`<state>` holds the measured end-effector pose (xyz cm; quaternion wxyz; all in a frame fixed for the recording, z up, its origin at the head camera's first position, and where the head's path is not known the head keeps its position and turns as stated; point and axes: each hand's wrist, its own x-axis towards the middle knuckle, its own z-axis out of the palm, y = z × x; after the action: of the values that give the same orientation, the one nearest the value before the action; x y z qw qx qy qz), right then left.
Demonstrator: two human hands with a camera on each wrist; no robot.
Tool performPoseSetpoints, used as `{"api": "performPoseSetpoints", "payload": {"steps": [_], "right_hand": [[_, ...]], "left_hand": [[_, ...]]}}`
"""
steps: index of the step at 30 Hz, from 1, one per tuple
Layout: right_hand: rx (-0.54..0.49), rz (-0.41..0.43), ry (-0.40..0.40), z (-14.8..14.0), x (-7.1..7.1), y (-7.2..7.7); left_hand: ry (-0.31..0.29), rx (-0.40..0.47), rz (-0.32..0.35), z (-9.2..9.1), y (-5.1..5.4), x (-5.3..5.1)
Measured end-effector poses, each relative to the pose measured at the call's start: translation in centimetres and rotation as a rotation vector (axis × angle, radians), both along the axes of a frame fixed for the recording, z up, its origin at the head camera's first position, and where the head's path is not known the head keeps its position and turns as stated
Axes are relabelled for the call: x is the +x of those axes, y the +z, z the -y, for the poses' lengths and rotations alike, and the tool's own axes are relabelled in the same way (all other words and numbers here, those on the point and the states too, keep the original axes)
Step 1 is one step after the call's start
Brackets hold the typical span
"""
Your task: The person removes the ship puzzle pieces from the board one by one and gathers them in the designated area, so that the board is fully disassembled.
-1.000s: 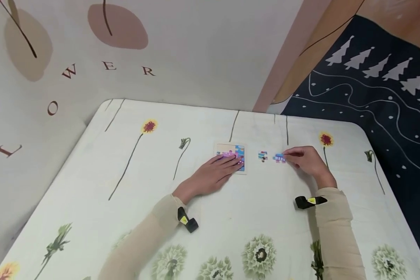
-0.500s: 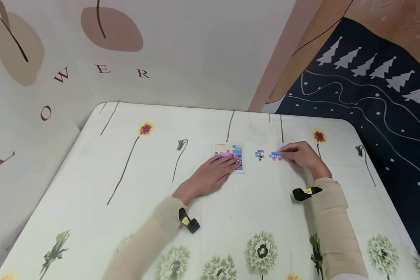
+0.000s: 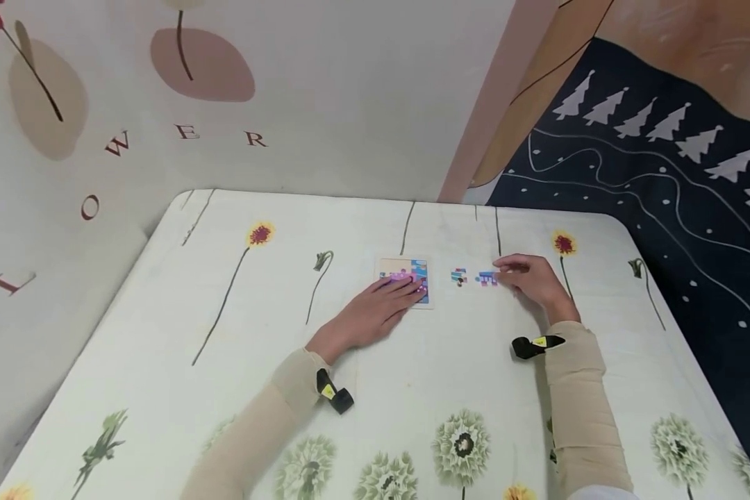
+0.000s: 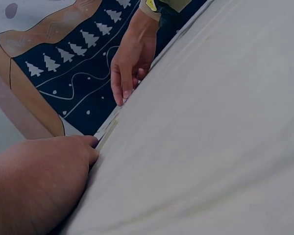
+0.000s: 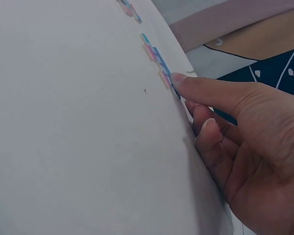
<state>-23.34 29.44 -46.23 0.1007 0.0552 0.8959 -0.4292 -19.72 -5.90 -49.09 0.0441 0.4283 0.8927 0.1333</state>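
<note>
- The left hand [image 3: 369, 314] lies with fingers extended and close together over the lower left part of a small puzzle board [image 3: 395, 264], palm down.
- The puzzle board sits on the desk [image 3: 406, 368], a little above the middle of its far half; its upper left is bare and beige, while pink, blue and red puzzle pieces show round the fingers. The part beneath the fingers is hidden.
- The right hand [image 3: 533, 279], to the right of the board, pinches the near right end of a blue-and-pink piece [image 3: 486, 278] between thumb and index finger; in the right wrist view the other fingers curl beneath the thumb.
- That piece is on or just over the desk; I cannot tell whether it is lifted.
- A second piece [image 3: 459, 276], striped and multicoloured, lies between the board and the blue-and-pink piece, apart from both.
- Each wrist, at the end of a beige sleeve, carries a black camera with a yellow label: the left camera [image 3: 335, 393] and the right camera [image 3: 535, 346].
- The desk's white cover is printed with flowers and stems.
- Behind it stands a pale wall [image 3: 350, 132] with letters; at right, a dark blue panel [image 3: 606, 156] shows white trees and curving lines.
</note>
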Motion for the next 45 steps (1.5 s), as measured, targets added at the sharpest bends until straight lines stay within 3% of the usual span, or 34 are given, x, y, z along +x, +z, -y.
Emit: {"api": "performPoseSetpoints", "payload": {"steps": [9, 17, 25, 30, 37, 45], "right_hand": [[-0.033, 0.031, 0.003, 0.5, -0.4, 0.3], [-0.052, -0.078, -0.061, 2.2, 0.4, 0.8], [-0.039, -0.151, 0.149, 9.4, -0.6, 1.7], [-0.008, -0.181, 0.26, 12.6, -0.8, 1.0], [0.063, -0.183, 0.274, 14.0, -0.2, 0.0], [0.114, -0.224, 0.328, 14.1, -0.2, 0.5]], "left_hand": [[-0.006, -0.012, -0.037, 0.7, 0.6, 0.6], [0.012, 0.027, -0.014, 1.0, 0.5, 1.4], [0.018, 0.037, -0.062, 1.2, 0.4, 1.1], [0.018, 0.012, -0.051, 1.0, 0.5, 1.3], [0.019, -0.014, -0.041, 0.8, 0.4, 1.7], [0.04, -0.018, -0.041, 1.0, 0.2, 1.6]]}}
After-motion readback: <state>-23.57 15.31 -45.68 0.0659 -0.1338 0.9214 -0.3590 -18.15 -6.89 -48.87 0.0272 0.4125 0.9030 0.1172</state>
